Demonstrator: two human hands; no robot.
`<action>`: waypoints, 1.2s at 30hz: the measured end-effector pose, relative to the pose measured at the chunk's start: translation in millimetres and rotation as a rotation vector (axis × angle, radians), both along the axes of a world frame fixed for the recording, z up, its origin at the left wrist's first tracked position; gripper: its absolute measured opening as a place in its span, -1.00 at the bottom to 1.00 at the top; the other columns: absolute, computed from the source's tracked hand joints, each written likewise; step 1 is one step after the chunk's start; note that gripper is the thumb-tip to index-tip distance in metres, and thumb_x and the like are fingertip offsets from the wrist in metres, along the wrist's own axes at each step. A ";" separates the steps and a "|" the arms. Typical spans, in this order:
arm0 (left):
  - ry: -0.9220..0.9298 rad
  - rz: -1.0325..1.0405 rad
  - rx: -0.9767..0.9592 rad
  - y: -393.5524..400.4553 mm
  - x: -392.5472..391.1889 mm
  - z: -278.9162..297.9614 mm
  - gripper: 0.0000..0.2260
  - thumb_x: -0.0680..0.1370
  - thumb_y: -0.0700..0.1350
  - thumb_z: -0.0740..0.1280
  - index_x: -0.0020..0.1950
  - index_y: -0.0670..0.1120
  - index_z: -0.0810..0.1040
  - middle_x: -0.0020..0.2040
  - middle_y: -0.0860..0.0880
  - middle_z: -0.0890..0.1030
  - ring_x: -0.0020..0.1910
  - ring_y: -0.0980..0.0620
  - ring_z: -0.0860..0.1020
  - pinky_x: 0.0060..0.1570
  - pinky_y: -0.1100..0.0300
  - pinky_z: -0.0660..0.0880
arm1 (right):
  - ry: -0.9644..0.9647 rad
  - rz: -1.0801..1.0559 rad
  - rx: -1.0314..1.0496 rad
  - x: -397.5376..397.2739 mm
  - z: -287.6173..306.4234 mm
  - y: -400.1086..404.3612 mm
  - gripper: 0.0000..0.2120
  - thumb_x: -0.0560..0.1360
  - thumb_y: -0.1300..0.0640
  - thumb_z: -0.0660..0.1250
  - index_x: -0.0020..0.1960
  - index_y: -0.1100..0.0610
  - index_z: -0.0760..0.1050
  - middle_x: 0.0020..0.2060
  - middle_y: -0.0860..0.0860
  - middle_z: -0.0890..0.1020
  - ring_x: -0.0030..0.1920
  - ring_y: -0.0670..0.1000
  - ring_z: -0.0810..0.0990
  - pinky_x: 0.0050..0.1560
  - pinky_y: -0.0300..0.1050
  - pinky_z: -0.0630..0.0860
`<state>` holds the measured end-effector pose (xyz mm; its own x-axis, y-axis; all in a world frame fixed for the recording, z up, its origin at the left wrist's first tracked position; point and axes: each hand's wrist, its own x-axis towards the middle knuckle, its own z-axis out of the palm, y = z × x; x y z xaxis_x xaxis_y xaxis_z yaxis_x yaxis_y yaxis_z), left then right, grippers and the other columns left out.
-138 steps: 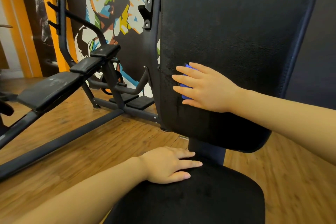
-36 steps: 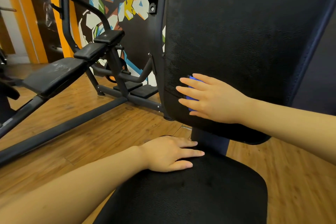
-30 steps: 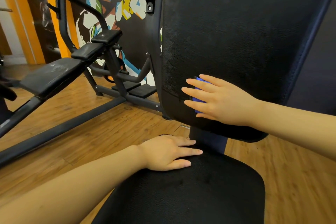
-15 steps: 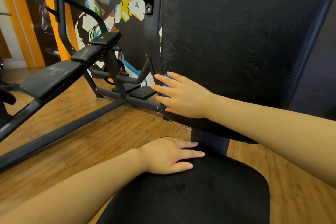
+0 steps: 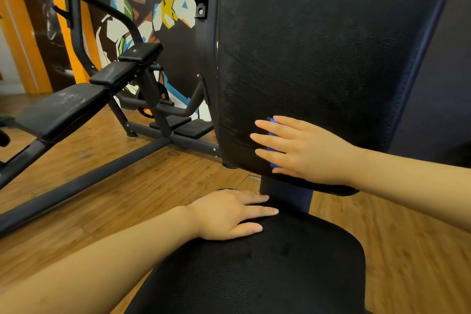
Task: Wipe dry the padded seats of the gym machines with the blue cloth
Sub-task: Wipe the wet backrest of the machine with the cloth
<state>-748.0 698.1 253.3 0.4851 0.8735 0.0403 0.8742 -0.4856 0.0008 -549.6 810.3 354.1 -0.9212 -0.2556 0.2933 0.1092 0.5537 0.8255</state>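
Observation:
A tall black padded backrest [image 5: 318, 58] fills the upper right, with a round black padded seat [image 5: 267, 275] below it. My right hand [image 5: 300, 150] lies flat with straight fingers against the lower part of the backrest, pressing the blue cloth [image 5: 273, 146] onto the pad. Only slivers of the cloth show between and under the fingers. My left hand [image 5: 229, 214] rests flat on the rear left edge of the seat, fingers straight, holding nothing.
To the left stands a black bench [image 5: 58, 109] with smaller pads [image 5: 122, 71] on a steel frame [image 5: 84, 178] running across the wooden floor [image 5: 114, 201]. A colourful mural [image 5: 153, 7] and orange wall strips lie behind. Foot pads [image 5: 183, 126] sit near the machine's base.
My right hand with the cloth has slid right from the backrest's left edge back onto the lower pad. The left hand has stayed on the seat.

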 end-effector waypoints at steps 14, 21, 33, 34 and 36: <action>0.009 0.010 0.015 -0.1 1.2 -3.2 -0.44 0.59 0.27 -0.13 0.56 0.16 0.16 0.58 -0.02 0.18 0.54 0.01 0.17 0.48 0.03 0.18 | -0.169 -0.093 0.063 -65.0 -5.2 -10.2 -0.66 0.41 -0.03 0.50 0.12 0.10 0.65 0.31 0.19 0.53 0.39 0.24 0.42 0.39 0.17 0.32; 0.004 0.015 -0.013 -0.7 1.8 -0.3 -0.42 0.57 0.28 -0.15 0.57 0.17 0.15 0.58 0.00 0.16 0.53 -0.01 0.18 0.47 0.03 0.19 | -0.464 -0.310 0.097 -92.6 11.0 -17.8 -0.56 0.62 -0.10 0.20 0.45 0.02 0.37 0.57 0.08 0.12 0.57 0.17 -0.09 0.53 0.09 -0.12; 0.003 0.025 -0.028 -4.3 2.9 0.8 -0.47 0.60 0.27 -0.10 0.56 0.20 0.12 0.59 0.03 0.14 0.54 0.03 0.16 0.49 0.09 0.15 | -0.588 -0.327 0.031 -66.0 19.1 -25.6 -0.60 0.64 -0.03 0.16 0.45 0.03 0.38 0.53 0.03 0.22 0.57 0.11 -0.03 0.55 0.05 -0.03; 0.006 0.026 -0.028 -4.3 2.6 0.5 -0.47 0.59 0.28 -0.11 0.56 0.20 0.12 0.59 0.04 0.13 0.54 0.04 0.16 0.49 0.10 0.14 | -0.587 -0.332 0.029 -63.8 18.8 -25.8 -0.59 0.64 -0.04 0.16 0.46 0.03 0.37 0.54 0.02 0.21 0.57 0.11 -0.04 0.55 0.05 -0.04; 0.008 0.032 -0.034 -3.0 1.7 -0.1 -0.49 0.61 0.27 -0.09 0.56 0.21 0.11 0.59 0.05 0.13 0.54 0.06 0.15 0.49 0.13 0.13 | -0.580 -0.342 0.017 -58.3 17.9 -26.0 -0.58 0.64 -0.04 0.16 0.47 0.03 0.35 0.55 0.03 0.19 0.57 0.12 -0.06 0.55 0.05 -0.07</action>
